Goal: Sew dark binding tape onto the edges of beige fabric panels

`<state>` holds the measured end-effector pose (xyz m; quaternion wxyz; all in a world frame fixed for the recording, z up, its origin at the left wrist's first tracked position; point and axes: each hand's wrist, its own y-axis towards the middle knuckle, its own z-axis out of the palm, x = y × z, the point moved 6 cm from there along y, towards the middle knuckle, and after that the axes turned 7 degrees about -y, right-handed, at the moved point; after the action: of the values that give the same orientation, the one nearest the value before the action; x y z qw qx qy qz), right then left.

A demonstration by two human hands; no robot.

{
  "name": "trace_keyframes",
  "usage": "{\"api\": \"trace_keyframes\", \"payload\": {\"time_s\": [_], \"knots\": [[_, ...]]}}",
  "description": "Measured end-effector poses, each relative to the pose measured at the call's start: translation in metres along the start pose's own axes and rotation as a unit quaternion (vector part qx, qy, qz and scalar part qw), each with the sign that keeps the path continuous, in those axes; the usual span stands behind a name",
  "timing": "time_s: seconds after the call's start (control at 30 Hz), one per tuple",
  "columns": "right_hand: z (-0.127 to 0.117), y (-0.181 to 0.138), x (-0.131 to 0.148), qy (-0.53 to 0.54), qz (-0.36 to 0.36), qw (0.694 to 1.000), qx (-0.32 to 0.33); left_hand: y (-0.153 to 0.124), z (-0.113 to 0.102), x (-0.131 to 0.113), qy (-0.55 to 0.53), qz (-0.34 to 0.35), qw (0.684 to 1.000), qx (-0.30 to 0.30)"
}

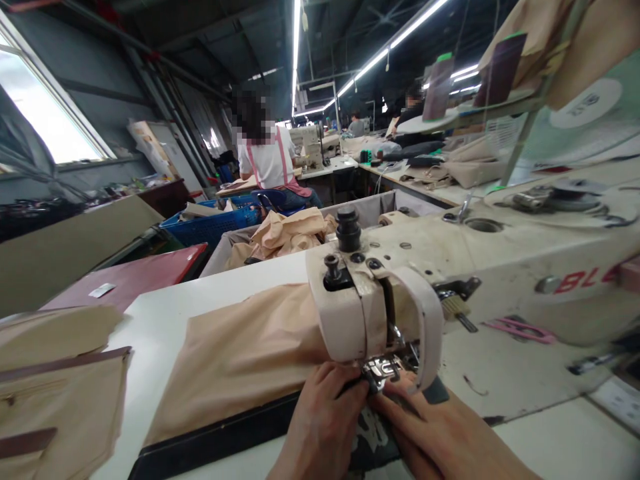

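Note:
A beige fabric panel (240,353) lies on the white sewing table with a black band (215,433) along its near edge. Its right end runs under the head of a sewing machine (345,307). My left hand (325,417) is closed on the black band, fingertips bent close to the metal presser foot (383,368). On the other side of the foot, my right hand (430,423) lies with fingers stretched out and pressed down on the work. The machine's guard partly covers those fingertips.
More beige pieces (60,407) lie at the left, and a grey-lined bin (215,257) of fabric stands behind the table. Pink-handled snips (523,330) rest on the machine bed. Thread cones (439,87) stand at upper right. A person (270,163) sits ahead.

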<state>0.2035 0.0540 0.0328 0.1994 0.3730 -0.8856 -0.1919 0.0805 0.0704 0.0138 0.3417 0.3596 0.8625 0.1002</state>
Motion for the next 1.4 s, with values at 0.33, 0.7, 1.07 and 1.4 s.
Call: {"api": "trace_keyframes", "payload": {"time_s": [0.33, 0.7, 1.07, 1.4], "knots": [[0.011, -0.006, -0.004, 0.009, -0.011, 1.000, 0.008, -0.006, -0.002, 0.009, -0.027, -0.008, 0.997, -0.072], [0.007, -0.007, -0.002, 0.021, -0.014, 1.000, 0.009, -0.001, -0.005, 0.003, -0.020, 0.010, 0.997, -0.074], [0.008, -0.020, -0.006, -0.041, -0.006, 0.997, 0.059, 0.001, -0.003, 0.002, -0.014, -0.004, 0.999, -0.030], [0.014, -0.020, -0.009, -0.062, 0.010, 0.995, 0.073, 0.001, 0.000, 0.003, -0.035, -0.014, 0.999, -0.020]]}}
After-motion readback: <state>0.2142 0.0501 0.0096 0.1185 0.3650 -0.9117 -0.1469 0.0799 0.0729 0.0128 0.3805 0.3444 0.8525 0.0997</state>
